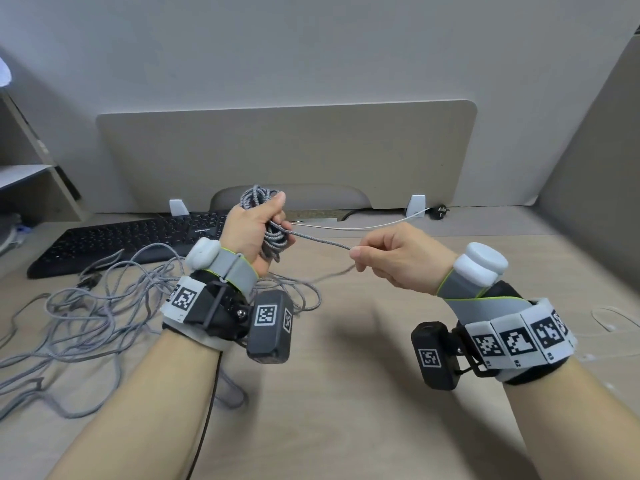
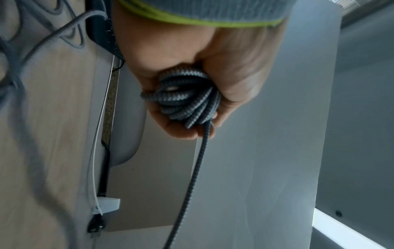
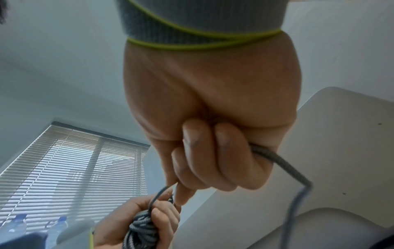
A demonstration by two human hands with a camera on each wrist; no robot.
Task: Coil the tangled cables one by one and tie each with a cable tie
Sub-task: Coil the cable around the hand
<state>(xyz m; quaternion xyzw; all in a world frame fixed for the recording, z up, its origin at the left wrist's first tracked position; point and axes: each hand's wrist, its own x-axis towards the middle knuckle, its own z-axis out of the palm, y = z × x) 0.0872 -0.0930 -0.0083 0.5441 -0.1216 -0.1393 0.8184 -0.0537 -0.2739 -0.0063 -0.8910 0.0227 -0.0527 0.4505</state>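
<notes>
My left hand (image 1: 258,230) is raised above the desk and grips a coil of grey braided cable (image 1: 268,216), whose loops show above and below the fist (image 2: 187,99). One strand (image 1: 318,240) runs taut from the coil rightward to my right hand (image 1: 391,258), which pinches it between thumb and curled fingers (image 3: 204,158). Beyond the right fist the cable (image 3: 283,165) bends and drops down, blurred. A tangle of more grey braided cables (image 1: 93,317) lies on the desk at the left, under my left forearm.
A black keyboard (image 1: 131,240) sits at the back left of the wooden desk (image 1: 346,375). A thin white cable (image 1: 363,226) and a black plug (image 1: 439,212) lie by the beige divider panel (image 1: 287,154). Thin white ties or wire (image 1: 609,320) lie at the right edge.
</notes>
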